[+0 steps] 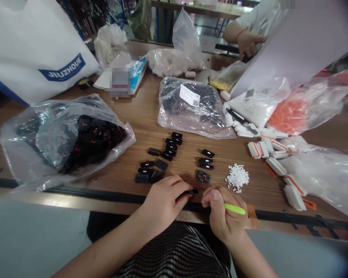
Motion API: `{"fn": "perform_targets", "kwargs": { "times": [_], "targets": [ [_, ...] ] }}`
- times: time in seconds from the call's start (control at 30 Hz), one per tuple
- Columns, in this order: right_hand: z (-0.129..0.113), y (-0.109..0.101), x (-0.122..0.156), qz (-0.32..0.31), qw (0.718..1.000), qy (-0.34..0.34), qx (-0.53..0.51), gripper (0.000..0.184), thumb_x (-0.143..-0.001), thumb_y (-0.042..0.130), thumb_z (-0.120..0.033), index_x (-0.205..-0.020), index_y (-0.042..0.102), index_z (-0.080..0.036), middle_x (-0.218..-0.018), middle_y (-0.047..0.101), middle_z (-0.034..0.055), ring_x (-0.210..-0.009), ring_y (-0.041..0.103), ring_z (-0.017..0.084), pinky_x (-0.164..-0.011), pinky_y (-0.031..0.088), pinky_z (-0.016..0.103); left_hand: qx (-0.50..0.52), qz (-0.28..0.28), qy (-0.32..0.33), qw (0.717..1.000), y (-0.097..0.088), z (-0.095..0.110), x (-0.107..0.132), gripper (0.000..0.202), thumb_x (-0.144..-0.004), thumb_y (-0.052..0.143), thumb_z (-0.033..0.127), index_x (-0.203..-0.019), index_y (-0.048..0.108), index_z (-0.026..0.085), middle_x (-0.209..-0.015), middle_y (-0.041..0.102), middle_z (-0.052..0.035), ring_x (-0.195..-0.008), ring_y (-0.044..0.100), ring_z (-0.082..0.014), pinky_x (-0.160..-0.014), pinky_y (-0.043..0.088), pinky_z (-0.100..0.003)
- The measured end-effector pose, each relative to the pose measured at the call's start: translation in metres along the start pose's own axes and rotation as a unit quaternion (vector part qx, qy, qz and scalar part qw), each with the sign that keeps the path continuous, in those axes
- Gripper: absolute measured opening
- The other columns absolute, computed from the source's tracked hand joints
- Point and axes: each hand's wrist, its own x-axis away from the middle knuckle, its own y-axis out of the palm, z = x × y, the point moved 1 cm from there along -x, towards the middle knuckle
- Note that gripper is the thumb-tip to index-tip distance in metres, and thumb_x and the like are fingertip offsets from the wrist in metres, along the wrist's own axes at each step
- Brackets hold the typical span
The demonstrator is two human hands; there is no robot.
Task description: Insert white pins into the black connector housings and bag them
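Near the table's front edge, my left hand pinches a small black plastic connector housing between thumb and fingers. Just to its right, my right hand is closed around a tool with a bright yellow-green handle; the tool's tip is hidden by the fingers. Beyond my hands lie several loose black connector housings, with a smaller column of black housings to the right. A pile of tiny white plastic pieces sits beyond my right hand.
An open clear bag of black parts lies left, and a labelled bag of black parts lies ahead. White parts with orange edges and a bag of orange pieces are on the right. Another person's hand shows across the table.
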Motion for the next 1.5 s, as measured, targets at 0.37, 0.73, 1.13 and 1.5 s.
{"fn": "perform_targets", "kwargs": {
  "times": [0.37,0.73,1.13,1.5],
  "targets": [
    [-0.002,-0.003,0.0,0.225,0.958,0.02,-0.177,0.037,-0.099,0.043,-0.02,-0.067,0.062,-0.019,-0.054,0.058,0.0,-0.05,0.056,0.014,-0.048,0.042,0.029,-0.16,0.032,0.005,0.987,-0.014,0.005,0.006,0.014,-0.095,0.056,0.014,-0.098,0.069,0.018,-0.094,0.068,-0.0052,-0.085,0.063,-0.0213,-0.076,0.057,-0.038],
    [-0.006,-0.003,-0.01,0.364,0.901,0.002,-0.237,0.037,-0.096,0.045,-0.02,-0.061,0.057,-0.019,-0.046,0.047,-0.002,-0.04,0.048,0.013,-0.04,0.036,0.029,-0.221,-0.029,0.081,0.971,-0.01,0.033,-0.034,0.016,-0.095,0.055,0.013,-0.101,0.069,0.018,-0.103,0.069,-0.0051,-0.093,0.06,-0.0228,-0.078,0.056,-0.037],
    [-0.009,-0.005,-0.008,0.356,0.9,0.011,-0.252,0.037,-0.096,0.043,-0.019,-0.063,0.058,-0.019,-0.05,0.048,-0.0008,-0.042,0.049,0.013,-0.041,0.036,0.03,-0.161,-0.124,0.005,0.979,0.011,0.031,-0.031,0.015,-0.096,0.06,0.019,-0.109,0.066,0.017,-0.101,0.065,-0.0057,-0.088,0.066,-0.0208,-0.08,0.059,-0.038],
    [0.002,0.0,0.002,0.183,0.975,0.07,-0.105,0.039,-0.1,0.044,-0.027,-0.065,0.06,-0.019,-0.055,0.056,0.0005,-0.052,0.054,0.013,-0.048,0.038,0.028,-0.044,-0.031,0.014,0.998,0.007,0.01,-0.004,0.022,-0.099,0.054,0.017,-0.118,0.066,0.018,-0.104,0.067,-0.0065,-0.093,0.066,-0.0198,-0.086,0.057,-0.037]
  ]
}}
